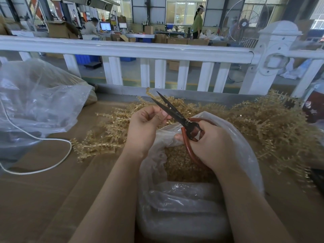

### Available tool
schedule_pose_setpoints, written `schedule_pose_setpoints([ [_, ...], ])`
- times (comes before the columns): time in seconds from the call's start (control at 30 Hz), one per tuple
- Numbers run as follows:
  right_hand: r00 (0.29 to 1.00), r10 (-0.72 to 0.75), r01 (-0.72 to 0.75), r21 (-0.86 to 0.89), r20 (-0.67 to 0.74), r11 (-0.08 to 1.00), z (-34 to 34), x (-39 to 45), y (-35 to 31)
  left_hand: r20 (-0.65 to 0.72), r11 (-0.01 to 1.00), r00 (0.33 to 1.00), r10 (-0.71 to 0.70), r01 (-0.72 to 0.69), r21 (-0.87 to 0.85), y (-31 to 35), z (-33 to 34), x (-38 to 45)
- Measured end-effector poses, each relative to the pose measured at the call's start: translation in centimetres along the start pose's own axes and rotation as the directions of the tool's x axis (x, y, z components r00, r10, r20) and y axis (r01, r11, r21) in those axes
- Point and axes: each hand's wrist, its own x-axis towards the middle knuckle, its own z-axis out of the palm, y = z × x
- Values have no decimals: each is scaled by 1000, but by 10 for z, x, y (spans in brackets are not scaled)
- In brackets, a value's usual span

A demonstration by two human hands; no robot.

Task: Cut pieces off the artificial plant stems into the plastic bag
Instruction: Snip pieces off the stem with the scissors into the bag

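Right hand: the right hand is gripping the scissors by their red-brown loop handles, fingers curled through and around them.
Scissors: blades are standing parted, tips pointing toward 11 o'clock, away from the person; long axis is running from 5 to 11 o'clock.
Left hand: the left hand is pinching a thin stem piece between thumb and fingertips, just at 9 o'clock of the blades; the piece is small and partly hidden, so its exact length is probably not readable here.
Key relation: the pinched piece is sitting beside the blade pivot, at 12 o'clock of the bag mouth's upper left rim; the left hand is the nearer one to it, and a cut there should be dropping offcuts down toward 6 o'clock into the bag.
Plastic bag: the plastic bag is lying open below both hands, already holding a layer of golden cut bits.
Stem pile: the artificial plant stems are spreading from 9 through 3 o'clock behind the hands, on the brown tabletop.
Surroundings: a second clear bag is slumping at 10 o'clock; a white cord is looping at 8 o'clock; a white railing is crossing at 12 o'clock.
Obstruction: nothing is lying between blades and bag mouth; the right wrist is covering part of the bag's rim.
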Motion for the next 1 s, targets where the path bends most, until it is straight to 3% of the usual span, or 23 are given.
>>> schedule_pose_setpoints([
  [0.47,999,-32,31,-12,-43,999,2,0,3,-29,972,997,67,-59,229,-1,0,0],
  [1.0,999,-11,11,19,-45,1000,2,0,2,-5,989,998,66,-65,132,3,2,-2],
])
